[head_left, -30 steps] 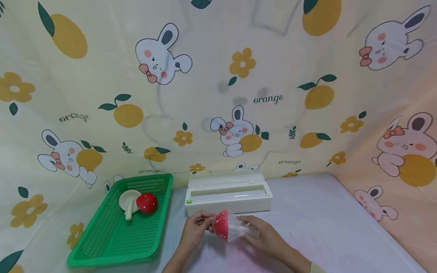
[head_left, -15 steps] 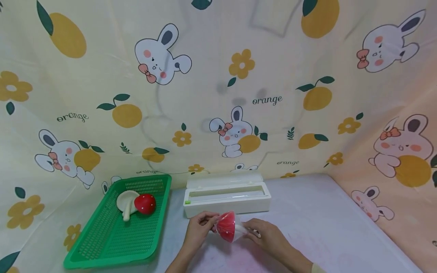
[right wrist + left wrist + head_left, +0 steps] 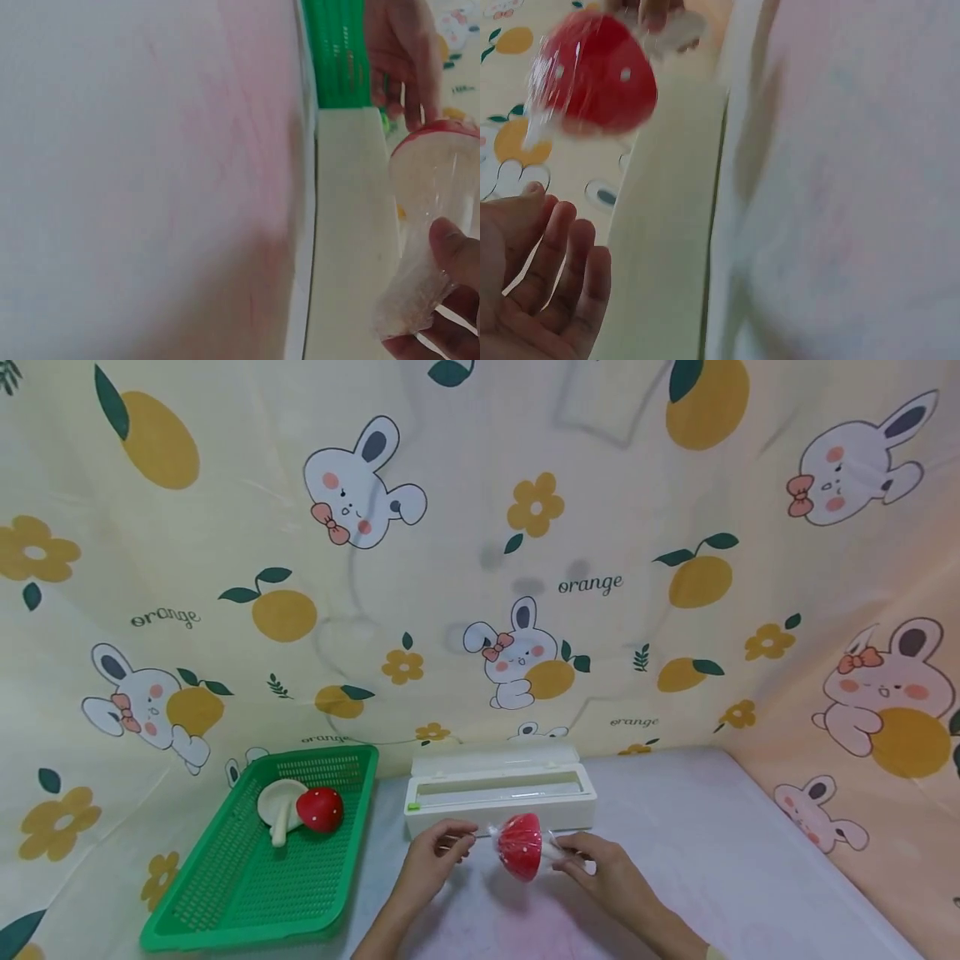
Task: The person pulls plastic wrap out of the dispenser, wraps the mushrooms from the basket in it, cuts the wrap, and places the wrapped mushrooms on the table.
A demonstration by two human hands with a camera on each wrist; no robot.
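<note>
A toy mushroom [image 3: 521,847] with a red, white-dotted cap and a pale stem is held above the table, wrapped in clear plastic film. The right hand [image 3: 611,877] pinches it by the stem; in the right wrist view the thumb [image 3: 450,244] presses on the film-covered stem [image 3: 416,289]. Left of the cap, the left hand [image 3: 433,860] has loosely bent fingers and holds nothing. The left wrist view shows a gap between that hand [image 3: 544,277] and the red cap [image 3: 604,75]. A twisted tuft of film sticks out at the cap's top.
Behind the hands stands a white cling film dispenser [image 3: 510,817] with its lid raised. At the left, a green basket [image 3: 247,893] holds a red-capped mushroom [image 3: 321,810] and a pale one [image 3: 281,802]. A printed curtain [image 3: 450,652] hangs behind the table [image 3: 675,827].
The left hand has let go of the film at the cap's top. The right hand has moved the wrapped mushroom slightly to the right and up, away from the left hand.
</note>
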